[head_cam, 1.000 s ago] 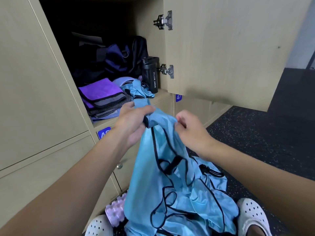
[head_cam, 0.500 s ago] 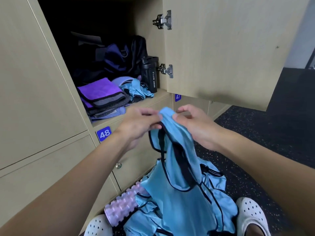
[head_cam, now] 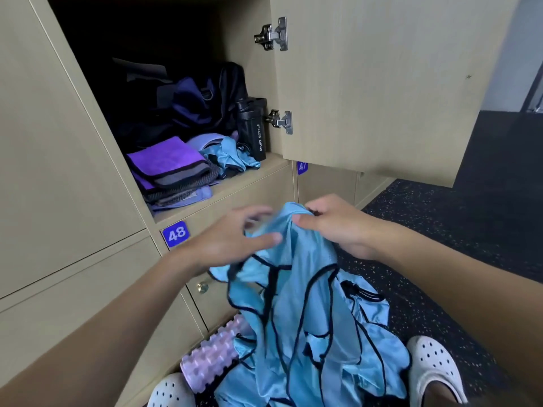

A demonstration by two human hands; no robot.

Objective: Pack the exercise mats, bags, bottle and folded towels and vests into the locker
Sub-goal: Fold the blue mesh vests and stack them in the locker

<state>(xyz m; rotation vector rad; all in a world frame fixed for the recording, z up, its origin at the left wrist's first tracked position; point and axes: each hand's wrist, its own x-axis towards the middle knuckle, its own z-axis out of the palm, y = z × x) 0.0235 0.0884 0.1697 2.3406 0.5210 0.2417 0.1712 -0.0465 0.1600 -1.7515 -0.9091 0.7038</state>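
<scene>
A light blue vest [head_cam: 296, 289] with dark trim hangs in front of me. My right hand [head_cam: 335, 227] pinches its top edge. My left hand [head_cam: 235, 239] is blurred, fingers spread against the cloth just left of that grip. More blue vests [head_cam: 346, 362] lie heaped on the floor below. Inside the open locker [head_cam: 246, 177] sit folded purple and grey towels [head_cam: 170, 168], a crumpled blue vest [head_cam: 232, 157], a black sport bottle [head_cam: 252, 127] and dark bags [head_cam: 188, 104].
The locker door [head_cam: 382, 83] stands open to the right above my hands. A pink ridged foam roller [head_cam: 214, 356] lies on the floor by my white shoes [head_cam: 432, 368]. Lower lockers are closed, one numbered 48 [head_cam: 175, 233]. Dark speckled floor [head_cam: 455, 230] spreads right.
My left hand has let go of the vest's top and shifted lower left, fingers spreading. My right hand has kept its pinch on the top edge, and the vest hangs more bunched.
</scene>
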